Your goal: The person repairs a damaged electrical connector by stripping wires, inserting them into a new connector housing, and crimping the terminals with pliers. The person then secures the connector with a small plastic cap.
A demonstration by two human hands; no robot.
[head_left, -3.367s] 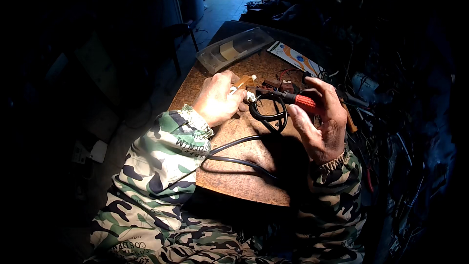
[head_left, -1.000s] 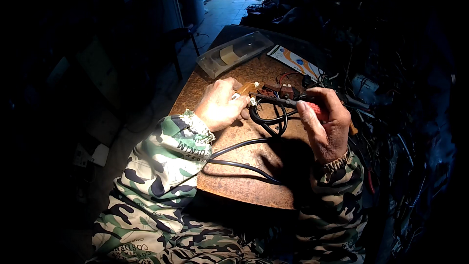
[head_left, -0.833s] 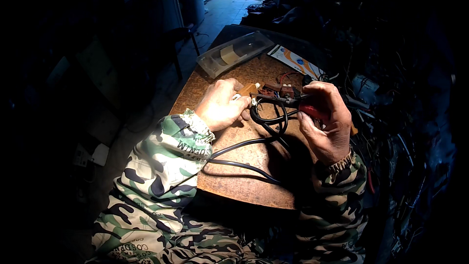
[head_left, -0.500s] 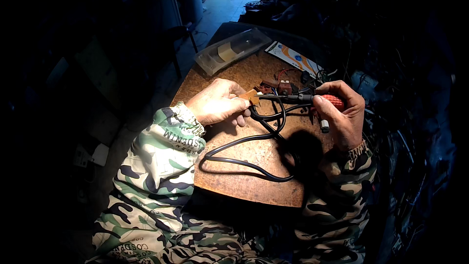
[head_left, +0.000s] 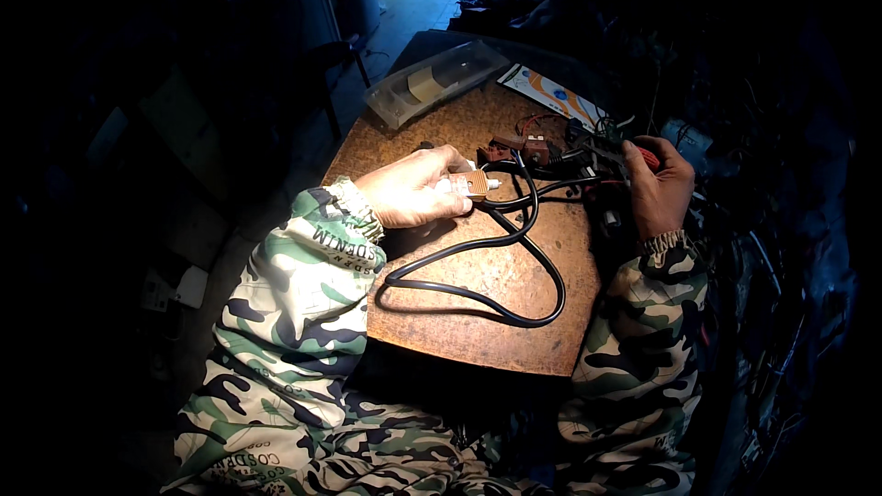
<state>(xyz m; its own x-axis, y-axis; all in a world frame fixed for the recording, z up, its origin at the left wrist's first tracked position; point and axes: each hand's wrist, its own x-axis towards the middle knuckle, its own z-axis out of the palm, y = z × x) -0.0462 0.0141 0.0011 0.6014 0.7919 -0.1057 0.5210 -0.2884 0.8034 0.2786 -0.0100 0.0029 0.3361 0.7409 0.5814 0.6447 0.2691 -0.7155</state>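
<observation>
Nearest the person, a black cable (head_left: pixel 478 287) lies in a wide loop on the rusty brown tabletop (head_left: pixel 478 340), between two camouflage sleeves. Just beyond the loop the left hand (head_left: pixel 409 191) rests on the wood with its fingers pinched together on a small tan connector block (head_left: pixel 475 184) — a white tip pokes out of the block's far end, and the cable runs up right beside it. Over at the table's right edge the right hand (head_left: pixel 660 186) is curled closed around a red-handled tool (head_left: pixel 648 156); most of the tool is lost in shadow. Between the hands sit a few small dark-red parts (head_left: pixel 522 145) with thin red wires. Farther back lies a clear, oblong plastic tray (head_left: pixel 434 83) holding a tan card, and to its right a white printed leaflet (head_left: pixel 553 92) with orange and blue patches.
</observation>
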